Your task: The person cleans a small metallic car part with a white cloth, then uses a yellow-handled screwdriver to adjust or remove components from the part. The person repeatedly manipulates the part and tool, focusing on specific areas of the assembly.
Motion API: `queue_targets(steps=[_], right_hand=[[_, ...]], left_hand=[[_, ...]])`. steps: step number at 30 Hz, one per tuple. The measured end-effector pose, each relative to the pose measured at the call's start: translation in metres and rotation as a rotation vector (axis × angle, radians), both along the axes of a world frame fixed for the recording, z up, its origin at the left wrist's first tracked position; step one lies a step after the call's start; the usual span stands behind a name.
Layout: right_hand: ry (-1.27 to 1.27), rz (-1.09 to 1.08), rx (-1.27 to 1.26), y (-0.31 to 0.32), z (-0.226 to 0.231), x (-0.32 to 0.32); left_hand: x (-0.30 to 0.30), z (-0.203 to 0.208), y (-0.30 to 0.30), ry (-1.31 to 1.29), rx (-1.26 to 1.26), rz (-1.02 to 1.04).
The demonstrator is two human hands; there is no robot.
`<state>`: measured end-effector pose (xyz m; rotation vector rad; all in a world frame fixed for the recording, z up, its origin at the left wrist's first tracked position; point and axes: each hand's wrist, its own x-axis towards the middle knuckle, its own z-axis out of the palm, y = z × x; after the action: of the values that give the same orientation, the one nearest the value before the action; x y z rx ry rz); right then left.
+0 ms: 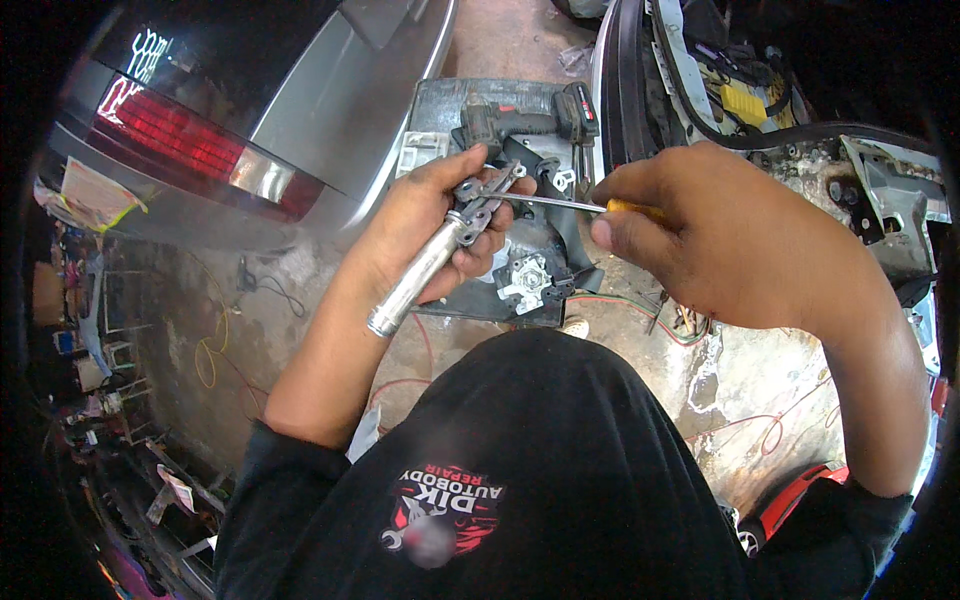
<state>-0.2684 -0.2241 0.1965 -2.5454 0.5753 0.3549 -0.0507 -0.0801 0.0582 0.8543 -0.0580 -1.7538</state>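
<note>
My left hand (420, 205) is wrapped round a silver metal tube with a jointed bracket (418, 272); its bracket end points up and to the right, past my fingers. From the other side, my right hand (735, 240) grips a screwdriver (560, 203) by its yellow handle. The thin shaft runs left, and its tip meets the bracket, though the exact contact spot is too small to make out. Beneath both hands is a dark work surface (465, 92). On it rests a black part with a pale, star-shaped metal centre (533, 283).
A cordless power tool (515, 122) lies at the work surface's far side. A silver vehicle with a red tail light (180, 140) stands left, and an opened vehicle body (830, 175) right. Hoses and cables (420, 350) cross the concrete floor. Cluttered racks (120, 350) line the left.
</note>
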Motion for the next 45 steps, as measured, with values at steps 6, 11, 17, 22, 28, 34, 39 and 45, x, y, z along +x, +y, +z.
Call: queue_targets(steps=[6,11,17,22,28,34,39,45], right_hand=[[-0.106,-0.016,-0.061,0.005,-0.017,-0.002],[0.102,-0.187,0.141,0.009,-0.018,0.000],[0.075,-0.232,0.296,0.014,-0.048,-0.017],[0.055,-0.227,0.415,0.019,-0.077,-0.034],[0.060,-0.262,0.693,0.022,-0.099,-0.039],[0.157,-0.413,1.442,0.039,-0.114,-0.060],[-0.195,-0.255,0.562,0.060,-0.137,-0.052],[-0.181,-0.358,0.212,0.045,-0.164,-0.032]], left_hand=[[0.006,0.001,-0.002,-0.008,-0.027,-0.020],[-0.002,0.005,-0.003,-0.103,0.017,0.012],[-0.017,0.008,-0.003,-0.336,0.117,0.053],[-0.025,-0.002,0.000,-0.517,0.124,-0.053],[-0.026,-0.009,-0.004,-0.771,0.073,-0.031],[-0.034,0.010,0.004,-0.881,-0.199,-0.170],[-0.043,-0.005,0.001,-0.869,-0.272,-0.117],[-0.037,-0.032,-0.015,-1.002,-0.081,0.004]])
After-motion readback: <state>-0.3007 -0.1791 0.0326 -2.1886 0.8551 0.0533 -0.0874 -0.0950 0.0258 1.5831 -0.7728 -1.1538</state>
